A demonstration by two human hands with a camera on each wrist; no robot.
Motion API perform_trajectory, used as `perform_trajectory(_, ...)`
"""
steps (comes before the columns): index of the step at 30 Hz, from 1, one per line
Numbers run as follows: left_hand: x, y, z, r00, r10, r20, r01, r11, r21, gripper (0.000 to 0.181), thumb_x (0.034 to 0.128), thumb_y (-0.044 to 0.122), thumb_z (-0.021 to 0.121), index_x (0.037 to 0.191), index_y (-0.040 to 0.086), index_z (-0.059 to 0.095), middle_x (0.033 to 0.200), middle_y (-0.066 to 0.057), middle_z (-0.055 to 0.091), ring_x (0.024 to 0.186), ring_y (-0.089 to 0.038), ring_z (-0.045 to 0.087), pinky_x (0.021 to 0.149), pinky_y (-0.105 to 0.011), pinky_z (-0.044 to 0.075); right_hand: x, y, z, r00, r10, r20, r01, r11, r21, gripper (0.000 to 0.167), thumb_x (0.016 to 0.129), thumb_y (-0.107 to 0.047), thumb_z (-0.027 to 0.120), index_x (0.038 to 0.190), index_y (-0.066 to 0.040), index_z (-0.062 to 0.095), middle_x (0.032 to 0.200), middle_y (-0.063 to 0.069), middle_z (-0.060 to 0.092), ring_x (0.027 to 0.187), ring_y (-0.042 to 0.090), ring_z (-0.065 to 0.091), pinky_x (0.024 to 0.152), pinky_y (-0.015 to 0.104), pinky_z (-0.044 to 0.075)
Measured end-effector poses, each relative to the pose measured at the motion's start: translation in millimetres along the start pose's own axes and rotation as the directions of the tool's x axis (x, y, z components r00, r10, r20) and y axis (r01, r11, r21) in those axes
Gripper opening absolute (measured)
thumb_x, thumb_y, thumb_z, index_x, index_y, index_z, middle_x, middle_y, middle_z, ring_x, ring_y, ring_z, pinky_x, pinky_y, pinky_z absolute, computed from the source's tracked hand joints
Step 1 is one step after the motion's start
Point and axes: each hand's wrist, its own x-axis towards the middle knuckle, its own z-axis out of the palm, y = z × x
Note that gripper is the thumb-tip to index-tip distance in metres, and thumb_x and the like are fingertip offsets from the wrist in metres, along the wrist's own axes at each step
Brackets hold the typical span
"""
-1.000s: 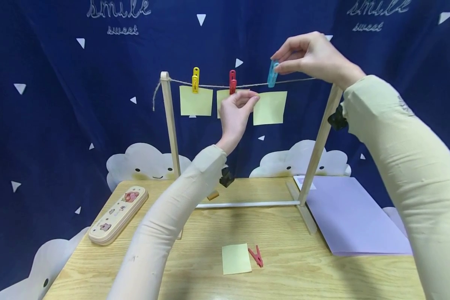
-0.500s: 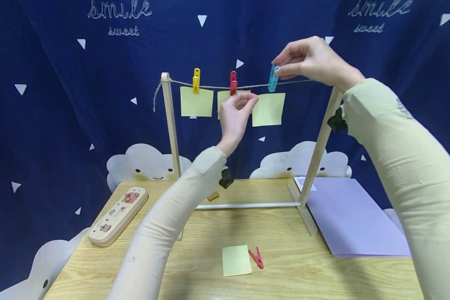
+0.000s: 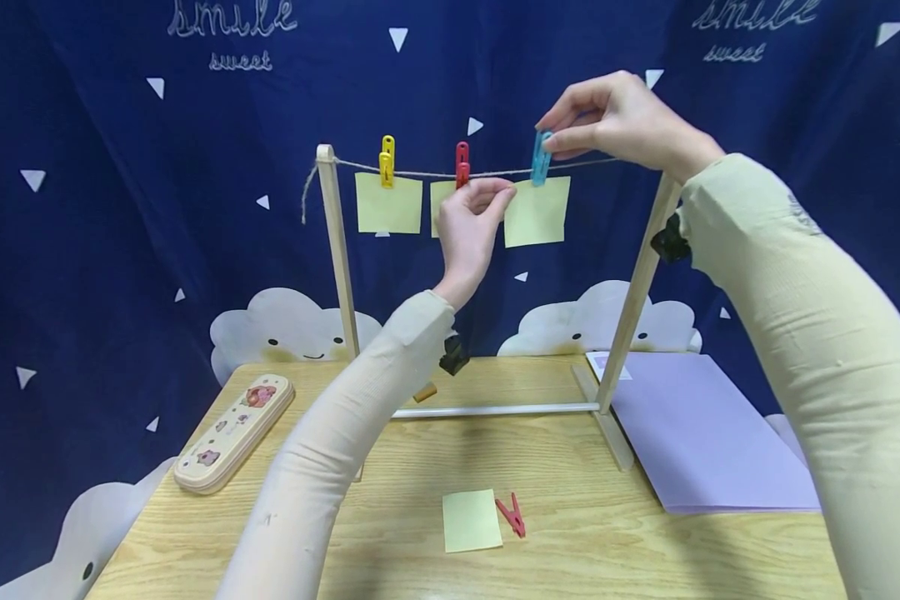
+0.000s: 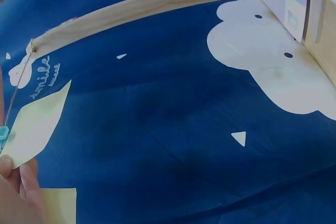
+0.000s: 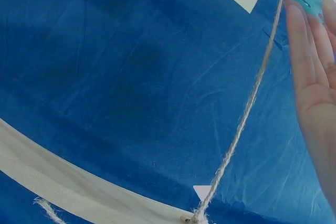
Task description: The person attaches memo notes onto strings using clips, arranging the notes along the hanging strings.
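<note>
My left hand (image 3: 471,229) pinches the upper left corner of a yellow sticky note (image 3: 537,218) between thumb and fingers, just under the twine (image 3: 427,174). Above that note, my right hand (image 3: 618,117) pinches the handle end of a blue clothespin (image 3: 542,158). The clothespin's lower end crosses the twine and overlaps the note's top edge; whether it bites the paper I cannot tell. A yellow clothespin (image 3: 387,162) holds a second note (image 3: 389,204) on the line. A red clothespin (image 3: 462,165) sits over a third note (image 3: 438,200), partly hidden behind my left hand.
Wooden posts (image 3: 337,242) carry the twine, joined low down by a white rod (image 3: 495,410). On the table lie a loose sticky note (image 3: 472,521), a red clothespin (image 3: 512,515), a pencil case (image 3: 234,433) and a purple folder (image 3: 708,433).
The note in my left hand has risen, so its top edge now meets the blue clothespin. The clothespin dropped slightly onto the twine. Both hands keep their pinches.
</note>
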Motion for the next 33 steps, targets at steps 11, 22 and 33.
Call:
perform_trajectory(11,-1.2,3.0,-1.9,1.0,-0.012,0.0,0.012,1.0,-0.013,0.016,0.09,0.013,0.073,0.1,0.001,0.075,0.1,-0.014,0.077,0.085,-0.02,0.074,0.072,-0.018,0.058,-0.7,1.7,3.7,1.0,0.001,0.025,0.0,0.999,-0.038,0.029,0.092,-0.02,0.071,0.115,-0.001,0.068,0.097,-0.012,0.069,0.084,-0.002,0.071,0.077,0.008,0.053)
perform_trajectory(22,-0.5,2.7,-2.2,1.0,-0.008,-0.005,0.008,1.0,-0.013,0.016,0.0903,0.015,0.073,0.099,0.002,0.075,0.099,-0.013,0.078,0.084,-0.017,0.074,0.072,-0.019,0.058,-0.6,1.2,2.9,1.0,0.011,0.027,-0.01,0.999,-0.044,0.032,0.092,-0.021,0.071,0.117,-0.001,0.068,0.097,-0.014,0.069,0.084,-0.002,0.071,0.077,0.008,0.053)
perform_trajectory(33,-1.4,1.7,-1.0,1.0,-0.011,-0.019,0.011,1.0,-0.015,0.015,0.0898,0.016,0.074,0.099,0.003,0.075,0.099,-0.011,0.078,0.083,-0.015,0.074,0.073,-0.018,0.058,-2.0,2.1,4.7,0.999,0.028,0.043,-0.026,0.998,-0.052,0.033,0.093,-0.023,0.07,0.118,-0.002,0.067,0.097,-0.013,0.069,0.084,-0.001,0.071,0.078,0.008,0.053)
